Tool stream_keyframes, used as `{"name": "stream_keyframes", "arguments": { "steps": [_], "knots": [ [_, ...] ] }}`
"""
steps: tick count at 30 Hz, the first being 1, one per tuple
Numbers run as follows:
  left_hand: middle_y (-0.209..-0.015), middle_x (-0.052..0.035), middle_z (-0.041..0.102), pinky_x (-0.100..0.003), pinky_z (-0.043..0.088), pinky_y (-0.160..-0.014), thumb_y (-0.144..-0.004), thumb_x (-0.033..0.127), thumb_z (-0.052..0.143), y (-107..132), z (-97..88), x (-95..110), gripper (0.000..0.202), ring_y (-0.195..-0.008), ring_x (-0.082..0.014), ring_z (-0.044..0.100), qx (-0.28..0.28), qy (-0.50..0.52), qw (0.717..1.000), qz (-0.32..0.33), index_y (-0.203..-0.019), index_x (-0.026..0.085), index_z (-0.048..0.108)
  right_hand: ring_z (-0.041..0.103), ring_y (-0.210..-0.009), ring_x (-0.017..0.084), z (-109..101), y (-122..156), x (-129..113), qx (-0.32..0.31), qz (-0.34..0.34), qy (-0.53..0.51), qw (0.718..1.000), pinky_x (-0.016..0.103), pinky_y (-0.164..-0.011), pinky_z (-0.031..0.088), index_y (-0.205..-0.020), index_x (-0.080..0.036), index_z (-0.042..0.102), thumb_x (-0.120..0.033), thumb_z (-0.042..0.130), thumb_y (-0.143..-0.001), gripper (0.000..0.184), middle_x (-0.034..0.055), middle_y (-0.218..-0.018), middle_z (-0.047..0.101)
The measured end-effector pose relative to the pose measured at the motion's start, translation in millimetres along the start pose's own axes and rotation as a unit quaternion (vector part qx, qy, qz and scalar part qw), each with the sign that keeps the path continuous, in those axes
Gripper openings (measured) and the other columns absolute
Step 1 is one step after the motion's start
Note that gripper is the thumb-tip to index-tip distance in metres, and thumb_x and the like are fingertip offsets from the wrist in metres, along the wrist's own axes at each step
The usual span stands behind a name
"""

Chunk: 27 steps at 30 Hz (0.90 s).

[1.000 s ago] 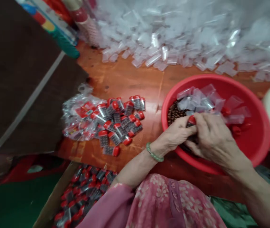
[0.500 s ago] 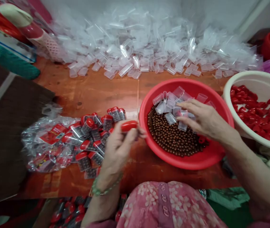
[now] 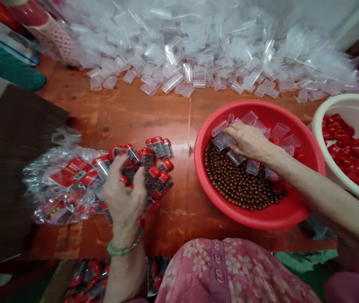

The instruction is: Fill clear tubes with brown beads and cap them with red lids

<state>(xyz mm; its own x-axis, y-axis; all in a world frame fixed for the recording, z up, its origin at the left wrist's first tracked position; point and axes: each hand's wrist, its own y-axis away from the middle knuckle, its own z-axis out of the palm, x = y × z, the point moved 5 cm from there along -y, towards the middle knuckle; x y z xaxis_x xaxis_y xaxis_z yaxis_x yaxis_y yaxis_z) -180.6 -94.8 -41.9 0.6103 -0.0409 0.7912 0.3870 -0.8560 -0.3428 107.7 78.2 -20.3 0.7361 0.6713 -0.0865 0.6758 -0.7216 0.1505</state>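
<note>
Table holds red basin. Inside: right hand pinches clear case, likely pickup; lifting calls for steadiness. Basin's left: left hand, splayed, over filled cases.

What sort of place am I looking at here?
Probably a small hand-packing workspace, though whether home or workshop I can't tell. A wooden table bears a heap of clear containers, a red basin with brown beads, and a cluster of red-capped containers.
</note>
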Motion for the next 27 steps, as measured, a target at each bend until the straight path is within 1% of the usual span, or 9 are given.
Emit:
{"name": "stream_keyframes", "arguments": {
  "steps": [3, 5, 7, 8, 11, 14, 18, 23, 27],
  "knots": [
    [-0.139, -0.0053, 0.066, -0.054, 0.044, -0.118, -0.094, 0.031, 0.064, 2, 38.2, 35, 0.038, -0.133, -0.0296, 0.059, -0.006, 0.022, 0.999, 0.032, -0.132, 0.026, 0.062, 0.065, -0.099, 0.027, -12, 11, 3, 0.070, -0.008, -0.119, 0.990, 0.039, -0.088, 0.051, -0.121, -0.011, 0.066, -0.026, 0.065, -0.087, 0.037, 0.0149, -0.111, 0.071],
    [-0.133, -0.0096, 0.069, -0.049, 0.051, -0.113, -0.096, 0.028, 0.061, 3, 63.8, 64, 0.034, -0.128, -0.0266, 0.064, -0.036, 0.059, 0.993, 0.092, -0.129, 0.021, 0.063, 0.065, -0.084, 0.021, -17, 22, 1, 0.070, -0.012, -0.243, 0.968, 0.035, -0.078, 0.051, -0.119, -0.014, 0.066, -0.031, 0.070, -0.084, 0.039, 0.0079, -0.100, 0.071],
    [-0.129, -0.0119, 0.071, -0.045, 0.053, -0.111, -0.096, 0.026, 0.060, 3, 84.9, 86, 0.033, -0.125, -0.0248, 0.066, -0.057, 0.069, 0.987, 0.135, -0.128, 0.017, 0.061, 0.063, -0.074, 0.017, -14, 34, -6, 0.020, -0.011, -0.328, 0.945, 0.030, -0.069, 0.049, -0.116, -0.016, 0.066, -0.034, 0.072, -0.082, 0.039, 0.0026, -0.090, 0.070],
    [-0.131, -0.0132, 0.070, -0.044, 0.052, -0.112, -0.097, 0.025, 0.059, 4, 93.9, 92, 0.035, -0.127, -0.0245, 0.065, -0.069, 0.074, 0.984, 0.148, -0.130, 0.015, 0.059, 0.062, -0.072, 0.016, -11, 41, -11, -0.016, -0.013, -0.335, 0.942, 0.029, -0.067, 0.048, -0.114, -0.017, 0.066, -0.033, 0.072, -0.082, 0.036, 0.0014, -0.087, 0.070],
    [-0.142, -0.0154, 0.062, -0.046, 0.043, -0.120, -0.101, 0.024, 0.049, 5, 113.4, 96, 0.040, -0.141, -0.0253, 0.054, -0.093, 0.087, 0.978, 0.164, -0.140, 0.015, 0.051, 0.065, -0.077, 0.018, 2, 61, -24, -0.110, -0.033, -0.216, 0.970, 0.028, -0.068, 0.046, -0.104, -0.015, 0.065, -0.018, 0.066, -0.084, 0.020, 0.0044, -0.090, 0.069],
    [-0.150, -0.0127, 0.056, -0.049, 0.034, -0.126, -0.104, 0.025, 0.038, 5, 122.7, 88, 0.043, -0.150, -0.0247, 0.041, -0.117, 0.099, 0.977, 0.149, -0.146, 0.020, 0.046, 0.067, -0.080, 0.021, 15, 72, -32, -0.164, -0.052, -0.036, 0.984, 0.030, -0.068, 0.044, -0.099, -0.012, 0.065, -0.003, 0.059, -0.079, 0.023, 0.0109, -0.096, 0.069],
    [-0.152, -0.0103, 0.054, -0.050, 0.030, -0.128, -0.105, 0.026, 0.034, 6, 124.5, 83, 0.044, -0.152, -0.0241, 0.039, -0.126, 0.117, 0.975, 0.138, -0.148, 0.024, 0.044, 0.070, -0.084, 0.025, 25, 68, -50, -0.188, -0.093, 0.051, 0.976, 0.033, -0.071, 0.047, -0.093, -0.012, 0.069, 0.001, 0.053, -0.082, 0.023, 0.0139, -0.091, 0.073],
    [-0.149, -0.0104, 0.057, -0.051, 0.029, -0.128, -0.106, 0.027, 0.033, 7, 125.1, 83, 0.042, -0.151, -0.0237, 0.041, -0.108, 0.132, 0.975, 0.144, -0.146, 0.024, 0.045, 0.072, -0.083, 0.024, 31, 48, -82, -0.200, -0.137, 0.042, 0.969, 0.033, -0.072, 0.049, -0.096, -0.010, 0.068, 0.001, 0.046, -0.088, 0.026, 0.0149, -0.091, 0.075],
    [-0.148, -0.0104, 0.058, -0.051, 0.029, -0.128, -0.106, 0.026, 0.033, 8, 125.8, 82, 0.042, -0.150, -0.0239, 0.041, -0.103, 0.137, 0.974, 0.148, -0.145, 0.024, 0.046, 0.071, -0.087, 0.024, 36, 39, -81, -0.214, -0.167, -0.056, 0.961, 0.033, -0.076, 0.050, -0.107, -0.008, 0.063, 0.000, 0.050, -0.086, 0.027, 0.0158, -0.098, 0.074]
  ]
}}
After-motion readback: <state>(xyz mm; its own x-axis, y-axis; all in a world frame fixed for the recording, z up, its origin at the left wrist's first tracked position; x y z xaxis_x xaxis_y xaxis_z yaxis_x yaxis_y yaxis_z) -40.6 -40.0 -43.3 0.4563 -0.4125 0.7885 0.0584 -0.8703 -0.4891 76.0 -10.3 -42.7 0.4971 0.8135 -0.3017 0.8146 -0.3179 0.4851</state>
